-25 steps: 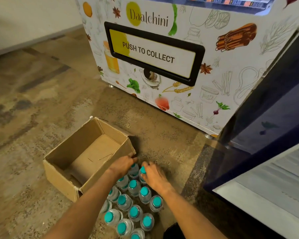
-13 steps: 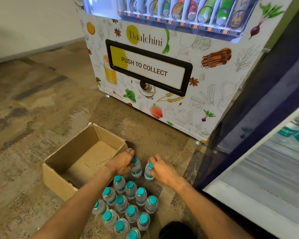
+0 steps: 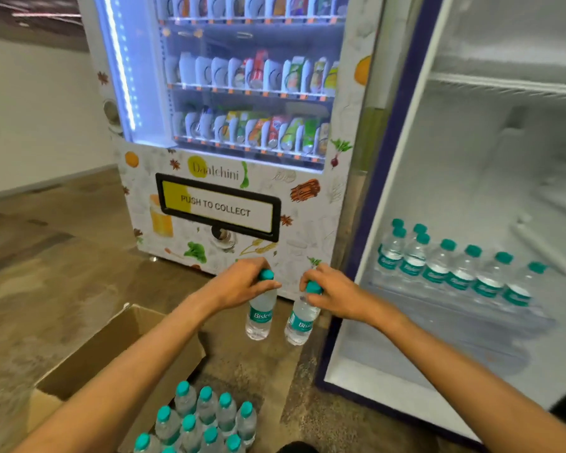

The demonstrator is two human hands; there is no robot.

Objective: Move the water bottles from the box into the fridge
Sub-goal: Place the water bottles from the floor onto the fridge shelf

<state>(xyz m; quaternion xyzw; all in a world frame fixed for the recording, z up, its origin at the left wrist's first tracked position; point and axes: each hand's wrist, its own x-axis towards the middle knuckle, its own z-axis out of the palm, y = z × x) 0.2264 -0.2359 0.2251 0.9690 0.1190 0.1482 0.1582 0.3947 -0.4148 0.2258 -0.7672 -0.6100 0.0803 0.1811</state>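
Two water bottles held off the floor at centre frame, one per hand, both gripped at the teal cap. Left hand (image 3: 242,284) clamped over the cap of the left bottle (image 3: 259,313); right hand (image 3: 332,294) clamped over the cap of the right bottle (image 3: 301,320), which tilts slightly with its base toward lower left. Bottles close together, not clearly touching, hanging in front of the vending machine (image 3: 229,191) base. Cardboard box (image 3: 111,348) at lower left of frame, open, partly hidden behind the left forearm. Cluster of remaining bottles (image 3: 203,416) standing upright on the floor (image 3: 62,256) at bottom centre, just beside the box. Fridge (image 3: 471,191) at right of frame, door open, interior white. Row of bottles (image 3: 455,266) already standing on its lower shelf, right of centre, with a second row behind at the left end. Upper shelf contents not discernible.
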